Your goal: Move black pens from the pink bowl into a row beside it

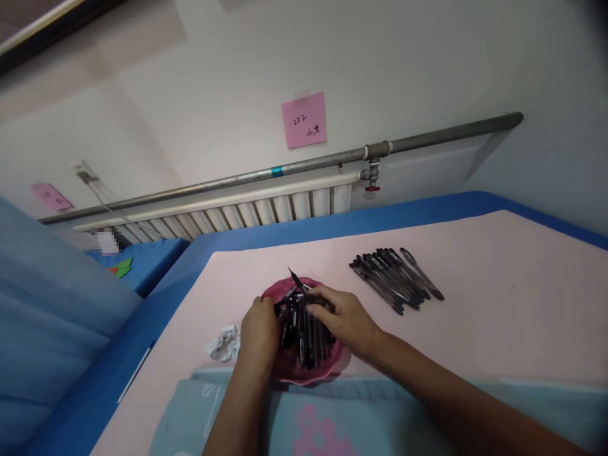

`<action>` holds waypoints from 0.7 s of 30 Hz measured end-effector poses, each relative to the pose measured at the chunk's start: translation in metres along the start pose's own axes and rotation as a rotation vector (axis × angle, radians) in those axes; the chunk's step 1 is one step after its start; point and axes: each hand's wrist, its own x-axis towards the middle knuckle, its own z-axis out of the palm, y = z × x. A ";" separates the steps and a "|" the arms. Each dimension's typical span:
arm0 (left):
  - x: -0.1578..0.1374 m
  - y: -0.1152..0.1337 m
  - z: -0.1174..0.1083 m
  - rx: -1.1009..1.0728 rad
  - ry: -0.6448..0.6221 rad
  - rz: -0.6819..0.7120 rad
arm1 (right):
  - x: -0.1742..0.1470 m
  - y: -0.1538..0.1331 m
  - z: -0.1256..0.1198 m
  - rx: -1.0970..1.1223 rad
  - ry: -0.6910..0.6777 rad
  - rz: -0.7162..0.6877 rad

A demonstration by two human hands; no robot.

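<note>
A pink basket (297, 379) with a wavy rim sits in front of me, full of dark pen parts (304, 335). My right hand (349, 316) is over its right side, thumb and fingers closed on a pen (297, 280) whose bare pointed tip angles up and left past the far rim. At the basket's left side is my left hand (260, 329), fingers curled in over the rim; what they grip is hidden. To the right, several capped black pens (392, 278) lie side by side in a slanted row on the pink table cover.
Crumpled white paper (224, 344) lies left of the basket. The pink cover (498, 304) lies over a blue surface (332, 221). Behind it are a white radiator (266, 209), a pipe (313, 163) and a valve (373, 174). A blue curtain (52, 316) hangs at the left.
</note>
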 end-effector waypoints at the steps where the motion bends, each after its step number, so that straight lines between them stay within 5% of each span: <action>1: 0.000 0.002 0.000 0.006 -0.007 -0.014 | 0.000 0.000 0.000 -0.009 0.001 -0.002; 21: 0.009 0.000 0.005 -0.180 0.009 -0.018 | -0.001 0.001 0.001 -0.016 -0.045 -0.023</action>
